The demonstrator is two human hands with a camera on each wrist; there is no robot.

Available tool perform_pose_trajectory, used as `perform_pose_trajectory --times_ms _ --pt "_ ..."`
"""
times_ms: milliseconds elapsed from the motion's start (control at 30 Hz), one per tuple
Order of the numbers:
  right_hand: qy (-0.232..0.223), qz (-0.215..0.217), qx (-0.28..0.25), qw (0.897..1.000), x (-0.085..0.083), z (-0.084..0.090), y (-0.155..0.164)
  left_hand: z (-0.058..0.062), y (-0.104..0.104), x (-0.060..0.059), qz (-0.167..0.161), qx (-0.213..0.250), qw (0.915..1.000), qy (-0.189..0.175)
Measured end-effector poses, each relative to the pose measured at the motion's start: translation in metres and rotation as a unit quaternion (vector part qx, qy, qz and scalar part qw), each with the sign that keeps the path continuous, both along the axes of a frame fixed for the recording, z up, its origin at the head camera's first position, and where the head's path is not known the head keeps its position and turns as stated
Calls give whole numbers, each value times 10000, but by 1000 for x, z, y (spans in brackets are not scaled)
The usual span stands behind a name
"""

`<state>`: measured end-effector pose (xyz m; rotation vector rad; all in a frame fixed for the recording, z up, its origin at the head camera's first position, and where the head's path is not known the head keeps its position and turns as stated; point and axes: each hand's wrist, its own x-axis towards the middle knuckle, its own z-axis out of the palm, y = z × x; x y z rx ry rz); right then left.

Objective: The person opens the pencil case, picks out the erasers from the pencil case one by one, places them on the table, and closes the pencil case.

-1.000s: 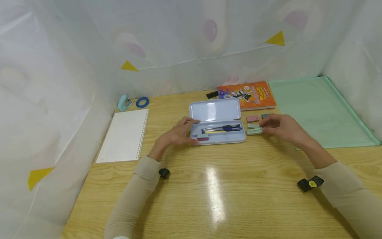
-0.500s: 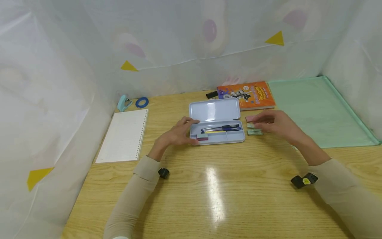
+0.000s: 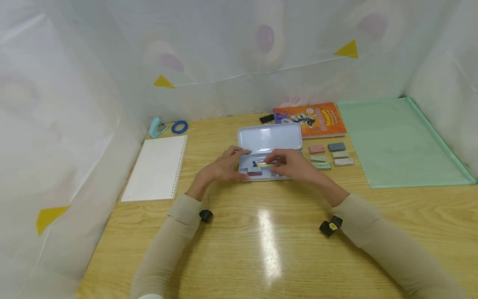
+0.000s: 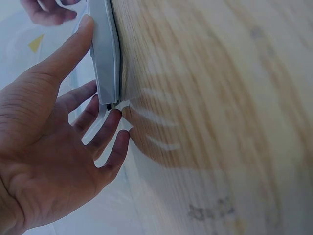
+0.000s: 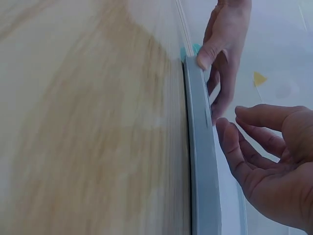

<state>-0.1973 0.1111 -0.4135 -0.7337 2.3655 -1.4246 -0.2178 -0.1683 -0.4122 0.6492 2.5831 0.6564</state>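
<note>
We have a glossy light wood table (image 3: 231, 249), grain running 9 to 3. Clock is centred on its middle, head view. Directly on it, we see:
- 12: open pencil case (image 3: 269, 141), lid laid back; black object (image 3: 267, 119) beyond it, too small for us to identify.
- 1: orange book (image 3: 319, 120), flat.
- 2: six small blocks (image 3: 316, 149) (pink, blue-grey, two pale, two greenish), then pale green sheet (image 3: 403, 145) farther out.
- 10: white hole-edged pad (image 3: 156, 168); teal stapler (image 3: 154, 128) and blue ring (image 3: 180, 132) just beyond.
</note>
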Motion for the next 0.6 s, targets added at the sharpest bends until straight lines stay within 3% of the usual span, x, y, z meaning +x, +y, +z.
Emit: perform_pose_trajectory --times_ms 200,600 --pt "135 142 181 9996 -5 -3 -27 1 0 -1 -13 14 10000 -16" --pt "685 -78 861 9939 -6 -4 -49 0 1 -1 -43 55 10000 22"
